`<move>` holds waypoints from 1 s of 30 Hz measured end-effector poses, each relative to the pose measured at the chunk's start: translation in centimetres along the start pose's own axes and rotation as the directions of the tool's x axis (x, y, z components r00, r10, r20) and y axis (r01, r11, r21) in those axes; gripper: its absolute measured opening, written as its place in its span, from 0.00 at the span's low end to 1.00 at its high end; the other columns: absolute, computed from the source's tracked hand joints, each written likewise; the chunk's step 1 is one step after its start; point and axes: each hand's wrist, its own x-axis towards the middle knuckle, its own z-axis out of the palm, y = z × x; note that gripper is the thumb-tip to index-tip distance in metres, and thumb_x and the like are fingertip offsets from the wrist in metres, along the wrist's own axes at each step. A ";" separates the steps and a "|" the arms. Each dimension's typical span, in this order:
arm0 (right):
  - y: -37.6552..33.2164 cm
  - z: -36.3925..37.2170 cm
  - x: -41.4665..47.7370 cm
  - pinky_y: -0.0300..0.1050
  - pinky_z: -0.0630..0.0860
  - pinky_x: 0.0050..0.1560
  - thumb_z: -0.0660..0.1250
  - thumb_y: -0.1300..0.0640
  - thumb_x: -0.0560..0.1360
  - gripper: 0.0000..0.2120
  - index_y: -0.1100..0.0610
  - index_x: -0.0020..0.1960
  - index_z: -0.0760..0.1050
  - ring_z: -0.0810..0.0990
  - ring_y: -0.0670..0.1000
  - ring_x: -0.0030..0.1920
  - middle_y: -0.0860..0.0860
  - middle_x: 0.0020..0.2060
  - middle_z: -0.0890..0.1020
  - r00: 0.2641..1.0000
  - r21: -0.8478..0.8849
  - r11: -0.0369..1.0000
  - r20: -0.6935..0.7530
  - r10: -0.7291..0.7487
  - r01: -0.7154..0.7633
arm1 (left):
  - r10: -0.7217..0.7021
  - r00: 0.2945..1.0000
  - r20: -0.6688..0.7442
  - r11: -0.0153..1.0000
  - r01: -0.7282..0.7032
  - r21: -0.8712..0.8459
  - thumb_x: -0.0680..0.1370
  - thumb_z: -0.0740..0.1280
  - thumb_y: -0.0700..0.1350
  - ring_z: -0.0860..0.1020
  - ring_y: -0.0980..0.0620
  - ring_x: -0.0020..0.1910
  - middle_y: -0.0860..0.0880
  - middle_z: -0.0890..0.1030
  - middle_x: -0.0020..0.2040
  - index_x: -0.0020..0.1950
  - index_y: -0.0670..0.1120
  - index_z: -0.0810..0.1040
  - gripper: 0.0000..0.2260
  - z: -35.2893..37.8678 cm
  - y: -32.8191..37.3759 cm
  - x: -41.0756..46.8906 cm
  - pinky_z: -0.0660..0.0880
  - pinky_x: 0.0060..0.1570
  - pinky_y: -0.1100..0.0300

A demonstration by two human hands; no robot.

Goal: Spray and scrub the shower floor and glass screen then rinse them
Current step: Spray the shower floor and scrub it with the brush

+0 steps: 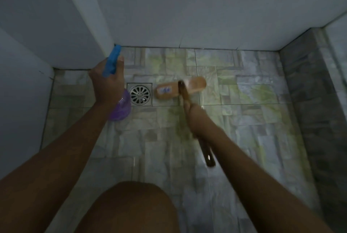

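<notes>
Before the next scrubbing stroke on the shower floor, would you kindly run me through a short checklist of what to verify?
1. Right hand grip on the dark brush handle: ok.
2. Tan brush head down on the stone-pattern floor tiles: ok.
3. Left hand grip on the purple spray bottle with blue trigger: ok.
4. Round metal drain grate uncovered: ok.
5. Floor wetted with cleaner: cannot tell.

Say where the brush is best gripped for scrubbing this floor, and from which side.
Grip the brush on its dark handle, mid-length, from above and behind, as the right hand does. The handle slopes back towards the person while the tan head lies flat on the floor beside the drain.
</notes>
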 end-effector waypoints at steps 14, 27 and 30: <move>6.9 2.3 -7.7 0.41 0.74 0.33 0.50 0.41 0.84 0.22 0.55 0.52 0.74 0.80 0.48 0.38 0.53 0.42 0.81 0.995 0.050 0.994 0.002 0.099 -0.099 | 0.002 1.000 0.007 1.000 -0.002 0.011 0.82 0.66 0.57 0.77 0.35 0.31 0.33 0.77 0.32 0.38 0.33 0.76 0.27 -0.1 0.4 -0.9 0.72 0.30 0.49; 3.2 0.5 -4.2 0.55 0.82 0.41 0.49 0.39 0.83 0.26 0.58 0.62 0.73 0.81 0.60 0.47 0.59 0.52 0.79 0.995 0.176 0.980 -0.032 0.095 -0.088 | 0.029 0.992 0.120 0.998 -0.034 0.043 0.82 0.66 0.57 0.75 0.38 0.32 0.35 0.75 0.35 0.41 0.38 0.75 0.23 0.8 1.5 -1.4 0.75 0.32 0.44; 8.4 1.3 -10.3 0.49 0.78 0.32 0.49 0.38 0.83 0.25 0.58 0.57 0.71 0.78 0.54 0.40 0.54 0.44 0.77 0.982 0.159 0.969 0.013 0.187 -0.187 | 0.138 0.954 0.265 0.979 -0.172 0.109 0.82 0.66 0.50 0.68 0.48 0.34 0.42 0.70 0.35 0.39 0.40 0.72 0.17 1.7 3.4 -2.6 0.66 0.36 0.51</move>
